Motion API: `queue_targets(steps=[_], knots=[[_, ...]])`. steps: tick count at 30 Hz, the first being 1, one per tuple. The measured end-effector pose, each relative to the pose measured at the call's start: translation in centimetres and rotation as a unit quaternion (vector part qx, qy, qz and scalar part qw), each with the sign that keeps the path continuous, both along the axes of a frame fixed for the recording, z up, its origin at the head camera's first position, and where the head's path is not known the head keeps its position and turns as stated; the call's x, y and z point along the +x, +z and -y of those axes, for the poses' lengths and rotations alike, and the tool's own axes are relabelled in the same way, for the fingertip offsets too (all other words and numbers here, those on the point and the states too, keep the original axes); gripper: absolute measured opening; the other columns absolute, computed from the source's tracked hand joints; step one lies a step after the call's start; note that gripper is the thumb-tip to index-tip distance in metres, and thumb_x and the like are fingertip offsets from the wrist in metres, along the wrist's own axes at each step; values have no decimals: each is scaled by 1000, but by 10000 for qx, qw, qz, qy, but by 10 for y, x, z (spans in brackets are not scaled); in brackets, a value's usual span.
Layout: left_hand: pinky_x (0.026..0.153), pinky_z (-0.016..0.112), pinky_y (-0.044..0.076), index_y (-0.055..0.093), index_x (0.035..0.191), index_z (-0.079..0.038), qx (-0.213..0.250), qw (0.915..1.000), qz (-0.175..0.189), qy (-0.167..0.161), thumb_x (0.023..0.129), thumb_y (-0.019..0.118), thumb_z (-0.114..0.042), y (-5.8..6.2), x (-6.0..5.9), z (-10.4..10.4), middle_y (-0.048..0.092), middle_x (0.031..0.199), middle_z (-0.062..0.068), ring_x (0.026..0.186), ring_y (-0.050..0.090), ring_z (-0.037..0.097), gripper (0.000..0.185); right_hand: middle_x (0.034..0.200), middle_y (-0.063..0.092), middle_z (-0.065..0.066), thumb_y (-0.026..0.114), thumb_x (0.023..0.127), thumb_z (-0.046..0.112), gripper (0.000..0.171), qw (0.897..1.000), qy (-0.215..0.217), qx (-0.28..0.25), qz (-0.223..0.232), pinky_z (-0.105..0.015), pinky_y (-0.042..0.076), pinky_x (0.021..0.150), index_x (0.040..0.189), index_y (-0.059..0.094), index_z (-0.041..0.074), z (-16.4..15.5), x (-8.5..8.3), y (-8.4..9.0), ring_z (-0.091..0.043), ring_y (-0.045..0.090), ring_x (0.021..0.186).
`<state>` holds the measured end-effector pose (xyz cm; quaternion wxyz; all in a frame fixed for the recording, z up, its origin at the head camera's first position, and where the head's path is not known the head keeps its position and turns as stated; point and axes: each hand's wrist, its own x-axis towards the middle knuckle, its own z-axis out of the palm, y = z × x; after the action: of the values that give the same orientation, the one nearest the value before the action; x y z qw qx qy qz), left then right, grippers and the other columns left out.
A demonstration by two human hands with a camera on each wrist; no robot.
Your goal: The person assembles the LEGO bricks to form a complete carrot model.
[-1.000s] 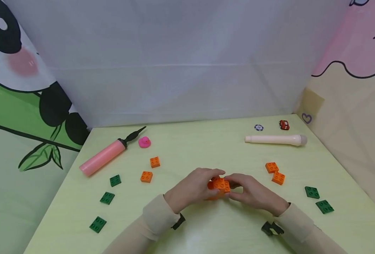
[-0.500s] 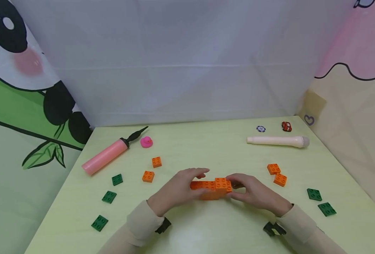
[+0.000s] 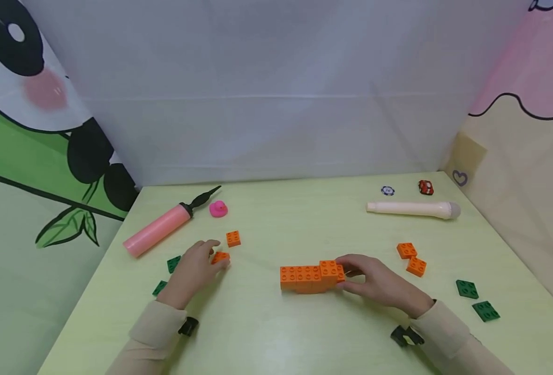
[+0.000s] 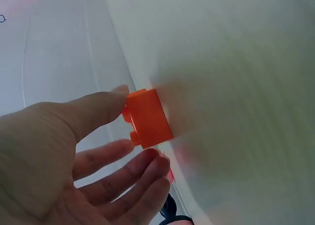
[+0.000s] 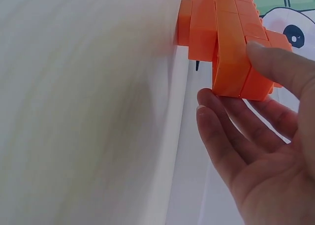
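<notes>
In the head view my left hand [image 3: 193,272] reaches around a single orange toy brick [image 3: 220,257] on the table. The left wrist view has that brick between thumb and fingers, the thumb tip at its edge and the fingers spread, not clearly pinching it. My right hand [image 3: 380,282] holds the right end of a long block of joined orange bricks [image 3: 304,279], with a raised brick near that end. Its thumb lies against the end brick in the right wrist view, with the fingers on the opposite side. Another orange brick [image 3: 233,238] lies just beyond my left hand.
Green bricks [image 3: 174,263] lie partly behind my left hand. At right are two orange bricks [image 3: 416,266] and two green bricks [image 3: 486,311]. Farther back are a pink pump [image 3: 158,229], a pink duck [image 3: 218,209], a white microphone-like stick [image 3: 412,209], a chip [image 3: 387,190] and a red toy car [image 3: 425,187].
My left hand has let go of the joined orange bricks and moved left to a loose orange brick. The right hand has stayed at the block's right end.
</notes>
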<state>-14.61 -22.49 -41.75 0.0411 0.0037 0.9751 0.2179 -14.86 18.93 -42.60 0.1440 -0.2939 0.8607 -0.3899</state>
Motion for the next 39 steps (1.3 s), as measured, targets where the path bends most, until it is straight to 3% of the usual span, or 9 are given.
queue_targets(steps=[4, 10, 14, 18, 22, 27, 33, 39], knots=[[87, 46, 53, 58, 133, -1, 149, 9997, 216, -9, 91, 73, -21, 0, -3, -2, 63, 110, 14, 94, 57, 27, 49, 129, 63, -2, 71, 93, 35, 50, 9999, 27, -42, 104, -41, 53, 96, 135, 58, 11, 0, -1, 0, -20, 63, 112], [94, 49, 51, 57, 134, -2, 286, 9993, 250, -34, 90, 70, -14, 0, -1, -8, 63, 117, 15, 100, 57, 28, 48, 129, 63, -2, 71, 92, 36, 51, 9999, 14, -18, 103, -41, 53, 96, 135, 58, 11, 0, -1, 0, -20, 63, 112], [98, 51, 50, 56, 138, -5, 790, 9964, 135, -262, 91, 71, -15, 7, 4, -23, 63, 122, 11, 108, 57, 28, 50, 129, 63, -3, 71, 93, 35, 51, 10000, 11, -19, 90, -41, 53, 96, 135, 58, 10, -1, -1, 0, -21, 63, 112], [97, 45, 52, 58, 138, -11, 1434, 9844, -347, -957, 91, 73, -17, 17, 10, -49, 65, 122, 1, 109, 59, 21, 50, 129, 63, -2, 71, 93, 34, 50, 10000, 9, -36, 79, -41, 53, 96, 135, 58, 10, -1, -2, -1, -21, 63, 113], [93, 41, 54, 60, 136, -14, 1906, 9613, -857, -1795, 90, 75, -15, 26, 14, -81, 67, 121, -5, 109, 61, 13, 49, 129, 63, -1, 71, 93, 34, 50, 9999, 2, -75, 113, -40, 53, 97, 135, 58, 12, -1, -2, -2, -19, 63, 113], [94, 39, 54, 60, 136, -11, 2060, 9396, -862, -2594, 92, 73, -16, 30, 13, -118, 67, 121, -4, 108, 60, 11, 47, 129, 63, 3, 71, 92, 36, 50, 9998, -22, -78, 176, -39, 53, 97, 135, 58, 14, 0, -2, -2, -17, 63, 113], [96, 36, 54, 59, 136, -10, 2128, 9311, -565, -2908, 93, 69, -13, 24, 12, -139, 66, 121, 0, 110, 60, 15, 44, 128, 63, 5, 71, 92, 37, 50, 9999, -10, -36, 165, -38, 53, 97, 136, 58, 15, 1, -2, -1, -15, 62, 113], [99, 33, 52, 60, 135, -11, 2332, 9324, -319, -2743, 93, 70, -14, 22, 11, -141, 66, 123, -3, 113, 61, 14, 44, 127, 63, 6, 71, 92, 37, 50, 9999, -34, 6, 122, -37, 53, 97, 136, 58, 15, 1, -3, 1, -15, 62, 112]])
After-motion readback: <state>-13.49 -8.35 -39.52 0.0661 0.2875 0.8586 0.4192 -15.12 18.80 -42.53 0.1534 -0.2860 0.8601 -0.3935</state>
